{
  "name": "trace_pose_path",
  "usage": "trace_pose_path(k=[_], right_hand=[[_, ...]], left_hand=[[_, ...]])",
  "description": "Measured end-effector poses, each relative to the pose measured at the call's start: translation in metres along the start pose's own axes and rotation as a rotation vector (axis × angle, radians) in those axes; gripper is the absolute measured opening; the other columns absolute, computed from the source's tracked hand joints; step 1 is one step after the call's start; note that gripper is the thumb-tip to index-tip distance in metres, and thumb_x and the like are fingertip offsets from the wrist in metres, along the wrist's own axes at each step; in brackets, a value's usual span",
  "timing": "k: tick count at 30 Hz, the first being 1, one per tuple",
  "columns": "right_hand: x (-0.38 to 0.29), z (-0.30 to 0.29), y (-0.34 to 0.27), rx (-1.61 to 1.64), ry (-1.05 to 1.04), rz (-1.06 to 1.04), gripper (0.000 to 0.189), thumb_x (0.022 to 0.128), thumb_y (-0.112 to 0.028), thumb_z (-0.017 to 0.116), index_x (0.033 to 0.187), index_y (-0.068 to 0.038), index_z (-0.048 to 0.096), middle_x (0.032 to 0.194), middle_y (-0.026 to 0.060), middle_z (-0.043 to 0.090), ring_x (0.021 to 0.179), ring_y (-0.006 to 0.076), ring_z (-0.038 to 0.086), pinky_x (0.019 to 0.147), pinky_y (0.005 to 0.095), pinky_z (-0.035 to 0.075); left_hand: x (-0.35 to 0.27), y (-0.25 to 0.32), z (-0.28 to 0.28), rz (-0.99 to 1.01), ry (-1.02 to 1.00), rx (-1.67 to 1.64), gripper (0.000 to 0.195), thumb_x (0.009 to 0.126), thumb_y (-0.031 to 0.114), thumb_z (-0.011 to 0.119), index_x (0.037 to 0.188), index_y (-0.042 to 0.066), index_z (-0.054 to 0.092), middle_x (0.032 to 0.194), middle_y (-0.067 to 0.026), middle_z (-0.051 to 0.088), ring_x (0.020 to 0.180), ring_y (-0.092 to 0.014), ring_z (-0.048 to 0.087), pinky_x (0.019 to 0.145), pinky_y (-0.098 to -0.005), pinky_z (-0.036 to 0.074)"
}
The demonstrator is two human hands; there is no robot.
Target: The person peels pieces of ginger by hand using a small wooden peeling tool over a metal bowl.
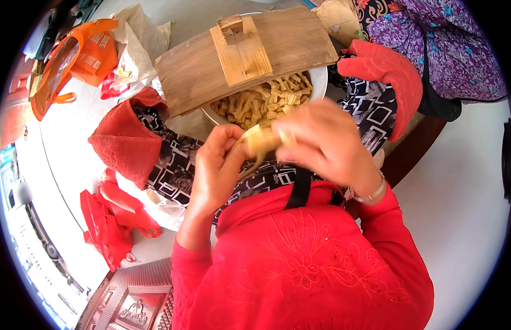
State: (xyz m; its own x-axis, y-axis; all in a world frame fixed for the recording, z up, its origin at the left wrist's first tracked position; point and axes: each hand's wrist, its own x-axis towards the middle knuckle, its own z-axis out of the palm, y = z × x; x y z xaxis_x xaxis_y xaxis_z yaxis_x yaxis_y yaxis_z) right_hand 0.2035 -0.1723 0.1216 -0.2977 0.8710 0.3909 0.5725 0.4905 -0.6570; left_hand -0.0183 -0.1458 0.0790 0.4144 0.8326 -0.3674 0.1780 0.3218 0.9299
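In front of my lap, my left hand pinches a folded yellow strip, which looks like food. A thin darker end of the strip hangs below the fingers. My right hand, blurred by motion, closes its thumb and fingers around the strip's other end. Just beyond both hands is a round metal basin heaped with short yellow folded pieces. Across the basin's top lies a brown wooden board. Fixed or resting on that board is a lighter wooden block with a slot and a raised end.
Red cloths cover my knees. To the left stand an orange bag, a pale sack and a red bag. Another person's purple patterned clothing is close at the upper right. A patterned metallic door panel is at the lower left.
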Motion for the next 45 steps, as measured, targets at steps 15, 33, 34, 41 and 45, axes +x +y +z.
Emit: trace_pose_path(k=[15,33,34,41,45], right_hand=[[-0.038,0.077,0.047,-0.136,0.169,0.225,0.018,0.086,-0.023,0.066,0.078,-0.009,0.058,0.060,0.0114,0.056,0.055,0.0301,0.059,0.047,0.0396,0.044],[-0.013,0.030,-0.029,0.920,-0.199,0.560,0.020,0.092,-0.006,0.058,0.107,0.001,0.069,0.074,0.0010,0.066,0.070,0.0069,0.061,0.066,0.0218,0.048],[-0.007,0.028,-0.020,0.838,-0.098,0.603,0.020,0.092,-0.006,0.058,0.108,0.001,0.069,0.074,0.0004,0.066,0.070,0.0062,0.060,0.064,0.0210,0.048],[0.007,0.070,0.048,0.010,0.336,0.329,0.024,0.086,-0.006,0.060,0.108,-0.011,0.070,0.078,0.0116,0.068,0.066,0.0218,0.066,0.061,0.0300,0.050],[0.001,0.066,0.051,-0.302,0.239,0.265,0.030,0.079,-0.004,0.062,0.106,-0.015,0.070,0.077,0.0058,0.065,0.063,0.0274,0.061,0.058,0.0362,0.048]], left_hand=[[0.027,-0.046,0.046,-0.127,-0.268,-0.082,0.015,0.097,0.014,0.052,0.104,0.001,0.055,0.074,-0.0024,0.058,0.054,-0.007,0.049,0.049,-0.0197,0.040],[0.053,0.004,0.013,0.182,-0.288,-0.053,0.037,0.100,0.031,0.048,0.087,0.000,0.065,0.061,0.0043,0.045,0.052,-0.003,0.036,0.047,-0.0213,0.027],[0.049,0.003,0.020,0.164,-0.292,-0.209,0.035,0.101,0.029,0.046,0.091,0.001,0.063,0.061,0.0046,0.044,0.051,-0.003,0.034,0.047,-0.0211,0.027],[0.056,0.000,0.038,-0.049,-0.284,-0.562,0.017,0.096,0.019,0.055,0.108,0.007,0.055,0.067,0.0052,0.041,0.053,-0.003,0.031,0.046,-0.0192,0.023],[0.065,-0.024,0.033,-0.156,-0.349,-0.564,0.017,0.094,0.018,0.060,0.108,0.009,0.055,0.067,0.0054,0.041,0.052,-0.003,0.031,0.046,-0.0186,0.024]])
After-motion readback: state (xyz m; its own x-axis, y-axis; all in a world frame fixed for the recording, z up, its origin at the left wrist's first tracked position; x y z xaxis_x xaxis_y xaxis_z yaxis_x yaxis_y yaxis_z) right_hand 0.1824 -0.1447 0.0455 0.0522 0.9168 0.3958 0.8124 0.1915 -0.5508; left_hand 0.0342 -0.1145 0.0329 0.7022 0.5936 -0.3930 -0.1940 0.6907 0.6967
